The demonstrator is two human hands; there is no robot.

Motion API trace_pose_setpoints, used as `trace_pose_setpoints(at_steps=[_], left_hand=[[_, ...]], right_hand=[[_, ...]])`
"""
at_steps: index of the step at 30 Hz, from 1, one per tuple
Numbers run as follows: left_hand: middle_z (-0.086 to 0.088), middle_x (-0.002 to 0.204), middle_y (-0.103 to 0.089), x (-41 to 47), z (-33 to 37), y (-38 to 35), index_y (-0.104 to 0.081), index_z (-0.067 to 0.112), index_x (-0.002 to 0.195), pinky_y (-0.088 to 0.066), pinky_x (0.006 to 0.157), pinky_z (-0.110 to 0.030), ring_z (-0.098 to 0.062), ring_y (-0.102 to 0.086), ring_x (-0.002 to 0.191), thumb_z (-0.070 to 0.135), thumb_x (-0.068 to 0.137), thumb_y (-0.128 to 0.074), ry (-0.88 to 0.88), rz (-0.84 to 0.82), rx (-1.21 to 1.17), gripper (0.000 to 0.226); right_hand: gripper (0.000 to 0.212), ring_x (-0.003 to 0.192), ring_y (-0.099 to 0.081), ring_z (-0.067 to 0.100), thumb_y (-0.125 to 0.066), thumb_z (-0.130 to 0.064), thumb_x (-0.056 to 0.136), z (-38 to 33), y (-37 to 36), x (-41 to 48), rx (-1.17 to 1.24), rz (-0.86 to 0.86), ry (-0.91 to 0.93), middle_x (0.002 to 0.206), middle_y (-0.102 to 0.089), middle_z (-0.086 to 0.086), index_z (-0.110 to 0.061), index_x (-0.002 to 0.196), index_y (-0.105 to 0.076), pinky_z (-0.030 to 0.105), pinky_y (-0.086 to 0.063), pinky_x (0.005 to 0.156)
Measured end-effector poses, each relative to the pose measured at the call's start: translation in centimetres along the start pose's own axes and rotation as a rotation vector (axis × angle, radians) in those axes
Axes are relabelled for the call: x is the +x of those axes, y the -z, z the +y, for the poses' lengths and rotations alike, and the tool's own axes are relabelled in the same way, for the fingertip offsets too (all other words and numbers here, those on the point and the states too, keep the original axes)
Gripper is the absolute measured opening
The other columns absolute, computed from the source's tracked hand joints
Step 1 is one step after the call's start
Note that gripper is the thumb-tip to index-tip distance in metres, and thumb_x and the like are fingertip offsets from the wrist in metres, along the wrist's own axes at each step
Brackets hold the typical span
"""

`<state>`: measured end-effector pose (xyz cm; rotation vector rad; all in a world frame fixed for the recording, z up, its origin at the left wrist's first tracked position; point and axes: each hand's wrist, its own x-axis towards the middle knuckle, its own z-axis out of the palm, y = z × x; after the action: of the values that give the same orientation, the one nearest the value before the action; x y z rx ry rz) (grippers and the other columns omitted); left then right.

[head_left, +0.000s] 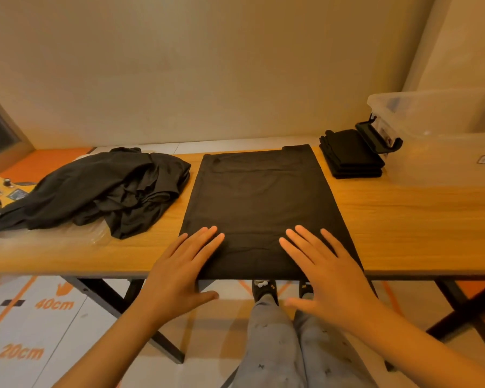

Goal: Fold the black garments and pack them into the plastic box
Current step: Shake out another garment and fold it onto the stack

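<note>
We have both hands spread flat, fingers straight and gripping nothing. Our left hand (179, 264) presses the near left corner of the half-folded black garment (258, 197), and our right hand (325, 273) presses its near right corner. Both thumbs hang off the front edge of the wooden table (403, 219).

The garment lies smooth as a long rectangle in the middle of the table. Its near edge reaches the table's front edge and its far end lies near the back edge.

To its left sits a crumpled pile of black garments (109, 189), partly resting on a clear plastic sheet (95, 233). To its right, near the far corner, is a neat stack of folded black garments (350, 155). That stack is just beside the translucent plastic box (445, 141), next to the box's black latch (375, 135). We cannot tell through the cloudy wall whether anything lies inside the box.

At the far left edge is a yellow object with knobs (0, 189), perhaps a guitar body. Below the table we see our grey trousers (275, 345) and orange floor markings (53, 303).
</note>
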<state>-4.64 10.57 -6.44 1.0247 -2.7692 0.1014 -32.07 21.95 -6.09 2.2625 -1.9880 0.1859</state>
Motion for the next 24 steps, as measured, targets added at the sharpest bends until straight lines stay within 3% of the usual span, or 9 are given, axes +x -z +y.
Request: trace_pose_setpoints(at_steps=[3,6,8,10,13,18,20,24], left_hand=[[-0.006,0.152,-0.034,-1.3,-1.7,-1.5,-0.026,0.019,0.150,-0.027,0.112,-0.037,-0.022,-0.033,0.138,0.023,0.063,-0.087,-0.023,0.074,0.058,0.106],[-0.009,0.146,-0.041,-1.7,-2.6,-2.4,-0.030,0.016,0.147,-0.027,0.109,-0.035,-0.023,-0.037,0.133,0.019,0.074,-0.081,-0.053,0.187,0.079,0.089],[-0.006,0.150,-0.037,-1.9,-2.9,-2.6,-0.024,0.020,0.150,-0.024,0.113,-0.033,-0.022,-0.035,0.136,0.037,0.099,-0.047,-0.094,0.213,0.086,0.059],[-0.005,0.150,-0.035,-2.5,-3.0,-2.6,-0.026,0.018,0.149,-0.017,0.118,-0.029,-0.018,-0.030,0.139,0.042,0.104,-0.020,-0.096,0.201,0.069,0.052],[-0.005,0.150,-0.036,-3.2,-2.8,-2.5,-0.036,0.013,0.144,-0.010,0.121,-0.028,-0.016,-0.026,0.141,0.026,0.098,-0.035,-0.100,0.195,0.082,0.048],[-0.006,0.149,-0.038,-3.9,-2.6,-1.8,-0.042,0.011,0.140,-0.009,0.120,-0.022,-0.017,-0.031,0.139,0.007,0.086,-0.056,-0.107,0.200,0.034,0.057],[-0.006,0.146,-0.041,-4.2,-2.7,-1.4,-0.045,0.010,0.138,-0.012,0.119,-0.020,-0.018,-0.037,0.135,-0.004,0.077,-0.067,-0.099,0.201,0.027,0.066],[-0.011,0.142,-0.048,-4.9,-2.8,-1.3,-0.046,0.008,0.136,-0.023,0.115,-0.028,-0.023,-0.044,0.131,-0.019,0.061,-0.075,-0.094,0.195,0.056,0.085]], right_hand=[[0.106,0.139,-0.033,0.025,-0.092,-0.034,0.053,1.5,-0.7,-1.4,-0.009,0.088,0.009,0.147,-0.044,0.008,-0.018,0.144,-0.039,0.045,-0.024,0.111],[0.106,0.134,-0.042,0.029,-0.094,-0.024,0.052,2.8,-1.0,-2.1,-0.031,0.179,0.006,0.144,-0.047,0.012,-0.013,0.142,-0.040,0.044,-0.029,0.109],[0.098,0.128,-0.050,0.029,-0.093,-0.022,0.053,3.3,-1.5,-2.4,-0.040,0.220,0.062,0.138,-0.053,0.013,-0.011,0.138,-0.046,0.042,-0.037,0.107],[0.089,0.125,-0.054,0.028,-0.093,-0.017,0.054,3.7,-1.9,-2.8,-0.039,0.251,0.105,0.135,-0.056,0.012,-0.010,0.134,-0.053,0.041,-0.043,0.103],[0.086,0.127,-0.051,0.027,-0.088,-0.004,0.056,4.5,-2.4,-3.5,-0.027,0.288,0.147,0.136,-0.056,0.012,-0.010,0.134,-0.053,0.041,-0.041,0.104],[0.085,0.126,-0.052,0.029,-0.088,-0.003,0.055,5.7,-2.6,-4.1,0.017,0.309,0.202,0.134,-0.057,0.013,-0.009,0.132,-0.051,0.045,-0.039,0.103],[0.085,0.129,-0.049,0.027,-0.086,0.000,0.059,6.3,-2.5,-4.3,0.018,0.294,0.227,0.136,-0.055,0.012,-0.010,0.134,-0.049,0.043,-0.039,0.105],[0.089,0.131,-0.045,0.024,-0.084,0.004,0.060,6.8,-2.4,-4.4,0.017,0.268,0.270,0.139,-0.053,0.011,-0.012,0.138,-0.044,0.040,-0.038,0.105]])
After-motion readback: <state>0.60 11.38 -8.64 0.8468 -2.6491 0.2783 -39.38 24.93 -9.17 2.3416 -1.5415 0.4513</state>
